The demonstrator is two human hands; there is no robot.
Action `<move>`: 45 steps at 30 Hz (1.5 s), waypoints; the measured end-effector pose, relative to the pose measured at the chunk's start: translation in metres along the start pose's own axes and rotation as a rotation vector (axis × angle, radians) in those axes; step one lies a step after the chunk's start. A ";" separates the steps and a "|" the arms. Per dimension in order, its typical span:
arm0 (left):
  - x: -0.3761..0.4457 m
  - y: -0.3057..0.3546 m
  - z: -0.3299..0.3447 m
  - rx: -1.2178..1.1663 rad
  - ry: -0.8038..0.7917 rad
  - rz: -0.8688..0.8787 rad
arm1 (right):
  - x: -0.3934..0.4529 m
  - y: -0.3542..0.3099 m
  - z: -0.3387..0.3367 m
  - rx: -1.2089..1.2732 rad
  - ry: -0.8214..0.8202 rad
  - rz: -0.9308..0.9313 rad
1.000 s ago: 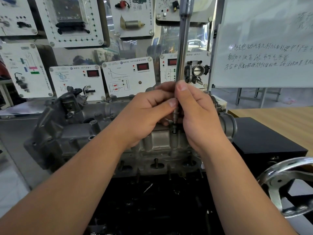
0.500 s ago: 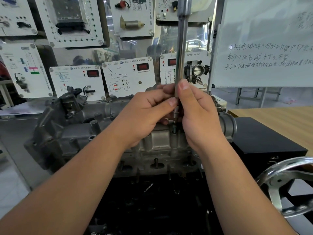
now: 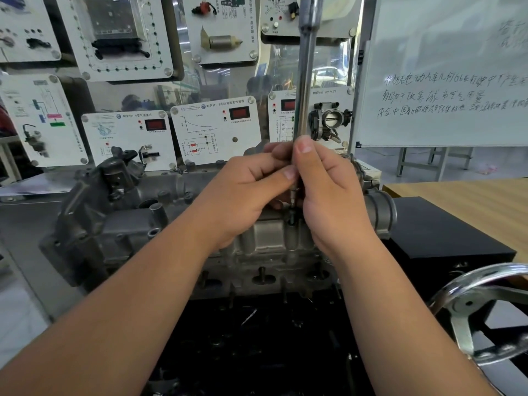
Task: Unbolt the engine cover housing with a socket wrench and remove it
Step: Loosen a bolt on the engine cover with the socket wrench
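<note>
Head view: both hands are pinching the low end of the socket wrench (image 3: 305,81), which is standing upright over the engine cover housing (image 3: 265,238). The left hand (image 3: 245,192) is coming in from the left with its fingers (image 3: 288,174) curled against the shaft; the right hand (image 3: 331,192) is wrapping it from the right, thumb pointing up along the metal. The tip is sitting down on a dark bolt (image 3: 292,218) at the top edge of the housing — whether the socket is fully seated I can't tell, the knuckles are covering the joint.

Change over the last second: almost nothing in position. The wrench top is leaning a touch further left than a second ago, and the finger placement on the shaft is shifting slightly. I'm reading that as finger-spinning an already-cracked bolt, not breaking it loose — no lever stroke is showing.

Meaning for the task: the housing is still sitting on the engine (image 3: 114,212), mid-frame, ahead of the black stand base (image 3: 445,232) and the silver handwheel (image 3: 480,312) at right. More bolts are showing along its near edge, so removal is looking some way off.
</note>
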State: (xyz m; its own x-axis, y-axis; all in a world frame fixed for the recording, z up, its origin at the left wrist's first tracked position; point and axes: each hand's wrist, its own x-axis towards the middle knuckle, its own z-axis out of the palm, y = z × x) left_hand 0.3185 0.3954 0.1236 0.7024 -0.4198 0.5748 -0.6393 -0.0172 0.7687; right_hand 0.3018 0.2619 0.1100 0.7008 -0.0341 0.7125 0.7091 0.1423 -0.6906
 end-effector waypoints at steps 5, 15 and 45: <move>0.002 0.001 0.002 0.081 0.056 0.008 | 0.000 -0.001 -0.001 0.009 0.001 -0.038; 0.001 0.000 0.001 -0.040 -0.020 0.010 | 0.000 0.000 -0.001 -0.106 -0.007 -0.061; 0.004 0.003 0.005 0.237 0.068 0.053 | 0.001 -0.001 0.000 -0.069 0.044 -0.074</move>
State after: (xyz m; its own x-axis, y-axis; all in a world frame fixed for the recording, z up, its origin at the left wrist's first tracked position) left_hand 0.3175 0.3895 0.1267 0.6805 -0.3637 0.6361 -0.7255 -0.2128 0.6544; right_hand 0.3012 0.2617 0.1114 0.6482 -0.0860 0.7566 0.7615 0.0699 -0.6444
